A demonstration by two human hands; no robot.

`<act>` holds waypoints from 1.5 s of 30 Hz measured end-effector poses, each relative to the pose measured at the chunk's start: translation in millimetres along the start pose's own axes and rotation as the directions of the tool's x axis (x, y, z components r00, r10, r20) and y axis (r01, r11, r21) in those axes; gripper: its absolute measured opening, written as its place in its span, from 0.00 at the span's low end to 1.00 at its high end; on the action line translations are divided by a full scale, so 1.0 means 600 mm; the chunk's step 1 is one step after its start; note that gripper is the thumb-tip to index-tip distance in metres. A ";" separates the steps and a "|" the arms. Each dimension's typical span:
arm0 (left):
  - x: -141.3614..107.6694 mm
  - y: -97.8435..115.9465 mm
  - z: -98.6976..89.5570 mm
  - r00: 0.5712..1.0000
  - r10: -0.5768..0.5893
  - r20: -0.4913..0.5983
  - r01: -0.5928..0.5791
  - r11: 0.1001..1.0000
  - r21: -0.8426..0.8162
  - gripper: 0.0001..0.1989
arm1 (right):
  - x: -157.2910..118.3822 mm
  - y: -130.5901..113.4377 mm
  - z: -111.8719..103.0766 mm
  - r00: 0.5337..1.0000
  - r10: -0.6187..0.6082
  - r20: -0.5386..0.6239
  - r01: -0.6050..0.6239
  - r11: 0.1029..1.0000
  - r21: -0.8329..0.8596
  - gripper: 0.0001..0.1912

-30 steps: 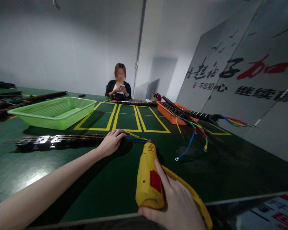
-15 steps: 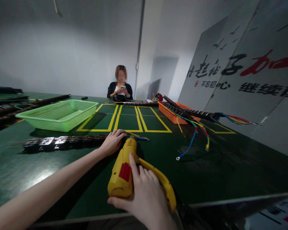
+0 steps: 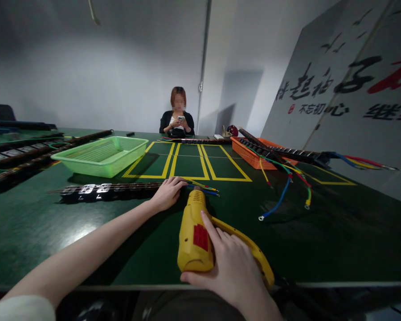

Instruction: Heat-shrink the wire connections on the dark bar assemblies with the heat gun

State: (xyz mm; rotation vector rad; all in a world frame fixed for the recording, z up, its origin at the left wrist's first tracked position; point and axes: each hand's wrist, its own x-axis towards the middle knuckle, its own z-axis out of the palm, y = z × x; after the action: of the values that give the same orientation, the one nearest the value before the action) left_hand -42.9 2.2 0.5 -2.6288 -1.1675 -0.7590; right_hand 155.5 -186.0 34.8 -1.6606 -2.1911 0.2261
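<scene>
Left of centre in the frame, the black wrapped bundle (image 3: pixel 113 191) lies flat with its long axis running left to right, its loose coloured wires (image 3: pixel 211 193) emerging at frame centre, just beyond the fingers of the left hand (image 3: pixel 169 195), the nearer of the two. That hand curls palm-down over the bundle's right end, though whether it pinches anything underneath I cannot tell. Lower centre, the right hand (image 3: pixel 232 256) is wrapped around the yellow heat gun (image 3: pixel 194 238), whose body points up the frame, crosswise to the bundle, nozzle close beside the wires
</scene>
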 end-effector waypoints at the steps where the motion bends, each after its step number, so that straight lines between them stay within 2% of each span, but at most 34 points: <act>1: 0.000 0.000 0.000 1.000 0.000 0.003 0.000 1.000 -0.002 0.20 | -0.006 0.007 -0.004 1.000 0.011 -0.012 -0.011 1.000 -0.009 0.62; 6: 0.000 0.000 -0.003 1.000 0.003 0.016 -0.003 1.000 -0.006 0.20 | -0.037 0.042 -0.018 0.988 0.081 -0.131 -0.094 0.991 -0.096 0.57; 10: 0.001 0.002 -0.005 1.000 0.000 0.014 0.000 1.000 -0.008 0.20 | -0.050 0.069 -0.018 0.984 0.075 -0.164 -0.100 0.983 -0.152 0.55; 14: 0.001 0.001 -0.003 1.000 -0.011 0.014 0.011 1.000 -0.002 0.20 | -0.047 0.078 -0.011 0.985 0.064 -0.160 -0.095 0.977 -0.192 0.55; 25: 0.004 -0.001 0.000 0.999 -0.022 0.025 0.022 1.000 0.001 0.22 | -0.020 0.035 0.005 0.981 -0.032 -0.192 -0.022 0.962 -0.272 0.55; 37: 0.004 0.001 -0.003 0.999 -0.023 0.028 0.023 1.000 -0.002 0.19 | 0.015 -0.034 0.045 0.985 -0.106 -0.135 0.084 0.984 -0.158 0.56; 45: 0.005 0.002 -0.003 0.999 -0.032 0.032 0.032 0.999 0.004 0.19 | 0.018 -0.028 0.041 0.986 -0.109 -0.125 0.089 0.984 -0.153 0.58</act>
State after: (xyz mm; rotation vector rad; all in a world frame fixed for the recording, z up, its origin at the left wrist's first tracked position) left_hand -40.8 2.7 3.4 -2.6346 -1.2210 -0.7230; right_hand 128.6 -178.0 20.5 -1.5861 -2.2279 -0.0736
